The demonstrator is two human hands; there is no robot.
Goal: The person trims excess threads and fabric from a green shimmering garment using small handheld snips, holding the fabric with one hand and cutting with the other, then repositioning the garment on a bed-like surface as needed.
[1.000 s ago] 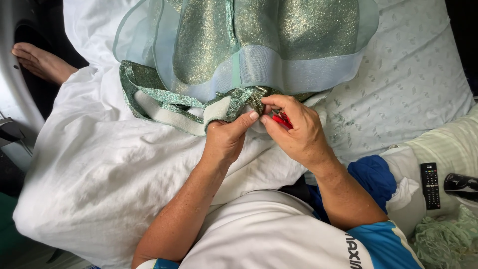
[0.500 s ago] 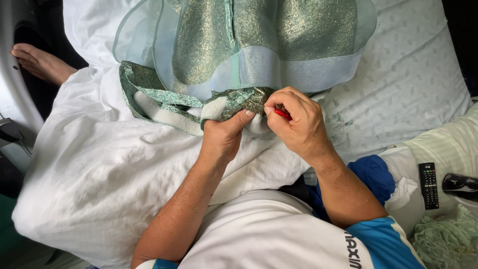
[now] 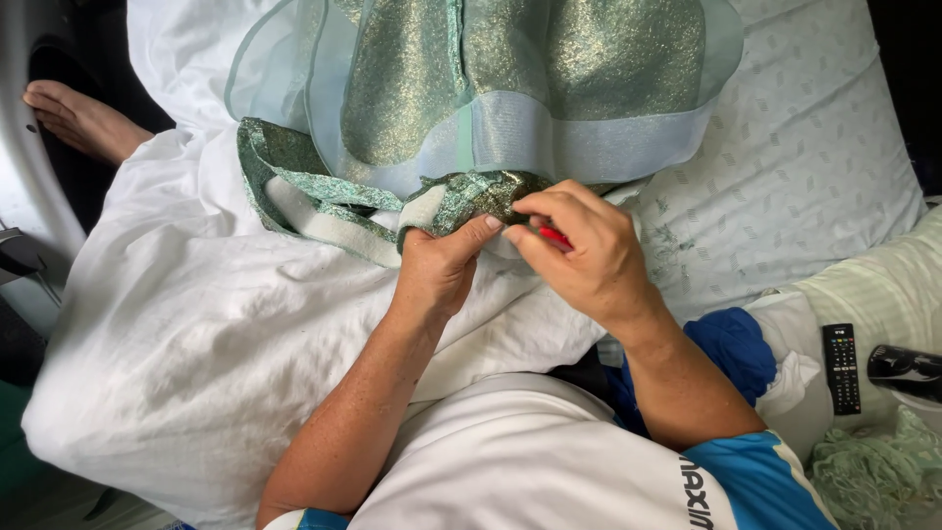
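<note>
A shiny green garment point(image 3: 520, 88) with pale sheer edging lies over a white cloth point(image 3: 196, 334) on my lap. Its green and white trimmed band point(image 3: 324, 201) folds toward me. My left hand point(image 3: 440, 270) pinches that band's bunched end between thumb and fingers. Right beside it, my right hand point(image 3: 584, 255) grips a small red tool point(image 3: 554, 237), mostly hidden in the fingers, with its tip at the bunched fabric. The two hands touch at the fingertips.
A bare foot point(image 3: 83, 120) rests at the upper left. At the right lie a black remote control point(image 3: 842, 368), a dark handle-like object point(image 3: 905, 365), a pile of pale green threads point(image 3: 878, 471) and a blue cloth point(image 3: 731, 348). A patterned white sheet point(image 3: 814, 167) covers the upper right.
My right hand has slid slightly left and closed tighter over the red tool, hiding more of it. The left hand keeps its pinch on the band.
</note>
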